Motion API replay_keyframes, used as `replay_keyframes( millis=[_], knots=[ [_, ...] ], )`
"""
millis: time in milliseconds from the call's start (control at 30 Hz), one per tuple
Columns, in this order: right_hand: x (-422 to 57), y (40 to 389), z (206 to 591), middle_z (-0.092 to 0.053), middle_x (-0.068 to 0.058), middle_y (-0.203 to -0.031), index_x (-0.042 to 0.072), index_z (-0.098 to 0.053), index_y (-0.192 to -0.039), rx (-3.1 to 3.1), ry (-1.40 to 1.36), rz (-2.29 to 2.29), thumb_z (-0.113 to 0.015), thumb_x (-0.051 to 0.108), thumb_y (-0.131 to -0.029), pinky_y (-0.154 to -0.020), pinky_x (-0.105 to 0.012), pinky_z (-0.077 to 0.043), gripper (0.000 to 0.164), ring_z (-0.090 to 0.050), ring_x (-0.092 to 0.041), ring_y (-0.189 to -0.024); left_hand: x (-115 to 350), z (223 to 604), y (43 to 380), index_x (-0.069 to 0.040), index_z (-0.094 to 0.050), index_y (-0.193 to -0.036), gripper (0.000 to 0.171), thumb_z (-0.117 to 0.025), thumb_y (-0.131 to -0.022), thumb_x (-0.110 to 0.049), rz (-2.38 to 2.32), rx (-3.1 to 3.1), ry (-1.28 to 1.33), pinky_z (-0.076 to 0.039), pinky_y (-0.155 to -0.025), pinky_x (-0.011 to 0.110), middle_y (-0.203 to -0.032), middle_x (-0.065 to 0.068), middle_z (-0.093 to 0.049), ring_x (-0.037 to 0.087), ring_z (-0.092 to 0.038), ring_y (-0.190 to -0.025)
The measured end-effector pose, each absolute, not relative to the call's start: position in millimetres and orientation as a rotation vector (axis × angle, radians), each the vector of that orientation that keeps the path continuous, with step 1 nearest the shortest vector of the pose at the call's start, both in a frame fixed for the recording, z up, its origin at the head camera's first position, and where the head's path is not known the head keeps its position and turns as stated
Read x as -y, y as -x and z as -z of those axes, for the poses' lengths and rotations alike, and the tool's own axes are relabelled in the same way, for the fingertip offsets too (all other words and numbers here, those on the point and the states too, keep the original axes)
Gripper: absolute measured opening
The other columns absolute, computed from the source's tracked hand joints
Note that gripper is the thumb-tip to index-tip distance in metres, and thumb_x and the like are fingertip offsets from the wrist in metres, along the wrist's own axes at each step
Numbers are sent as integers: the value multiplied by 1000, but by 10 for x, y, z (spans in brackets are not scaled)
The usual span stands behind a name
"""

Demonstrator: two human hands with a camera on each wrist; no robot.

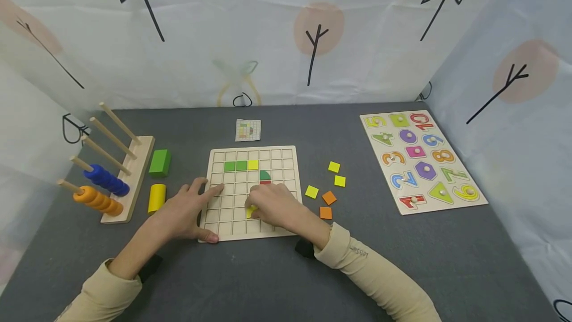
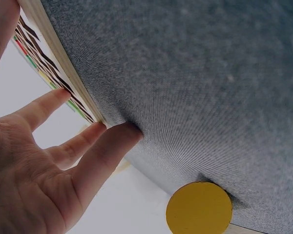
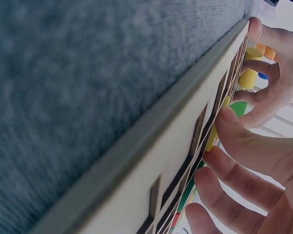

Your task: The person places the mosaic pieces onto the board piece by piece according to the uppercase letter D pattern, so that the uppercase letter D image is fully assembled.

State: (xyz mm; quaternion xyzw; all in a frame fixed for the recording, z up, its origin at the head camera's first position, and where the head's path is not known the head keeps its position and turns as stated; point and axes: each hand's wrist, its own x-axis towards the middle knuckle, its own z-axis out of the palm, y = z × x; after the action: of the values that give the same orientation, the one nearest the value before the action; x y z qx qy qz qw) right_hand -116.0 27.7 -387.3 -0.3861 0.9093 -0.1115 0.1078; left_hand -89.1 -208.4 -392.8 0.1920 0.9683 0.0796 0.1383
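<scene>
A wooden grid board (image 1: 256,235) lies in the middle of the table. Several square tiles sit in its upper rows: a green tile (image 1: 230,166), another green one and a yellow tile (image 1: 253,164). Below them are a green quarter-round piece (image 1: 264,175) and a red piece (image 1: 265,182), partly hidden. My right hand (image 1: 279,206) pinches a yellow square tile (image 3: 212,138) between thumb and index finger, at a cell in the board's lower middle. With fingers spread, my left hand (image 1: 182,212) rests along the board's left edge, its thumb by the near left corner.
Right of the board lie loose yellow tiles (image 1: 312,192) and orange tiles (image 1: 325,212). A number puzzle (image 1: 380,153) is farther right. On the left stand a peg rack (image 1: 144,150) with rings, a green block (image 1: 160,163) and a yellow cylinder (image 1: 157,198). A pattern card (image 1: 248,130) lies behind the board.
</scene>
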Motion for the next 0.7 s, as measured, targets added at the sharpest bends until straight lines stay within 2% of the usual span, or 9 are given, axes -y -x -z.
replay_keyframes(
  millis=[233, 500, 700],
  knots=[
    [-280, 1150, 3882, -76, 4, -107, 20, -81, -108, -2675, 1131, 338, -80, 19, -88, -64, -25, -52, 20, -72, -12, -98, 2078, 3917, 889, -13, -46, -154, 120, -91, -56, -67, -229, -2797, -551, -55, -85, 60, -150, 32, -40, 52, -55, -117],
    [-283, 1137, 3873, -76, 4, -101, 19, -82, -106, -2693, 1169, 353, -82, 16, -86, -60, -19, -47, 21, -70, -10, -88, 2082, 3921, 892, -13, -46, -154, 120, -90, -57, -67, -230, -2792, -555, -56, -83, 59, -150, 32, -40, 51, -55, -116],
    [-285, 1138, 3879, -76, 4, -102, 19, -81, -107, -2684, 1158, 355, -81, 17, -87, -59, -19, -45, 21, -70, -10, -87, 2091, 3929, 895, -13, -45, -154, 119, -91, -58, -65, -228, -2794, -545, -55, -84, 59, -151, 32, -40, 50, -55, -117]
  ],
)
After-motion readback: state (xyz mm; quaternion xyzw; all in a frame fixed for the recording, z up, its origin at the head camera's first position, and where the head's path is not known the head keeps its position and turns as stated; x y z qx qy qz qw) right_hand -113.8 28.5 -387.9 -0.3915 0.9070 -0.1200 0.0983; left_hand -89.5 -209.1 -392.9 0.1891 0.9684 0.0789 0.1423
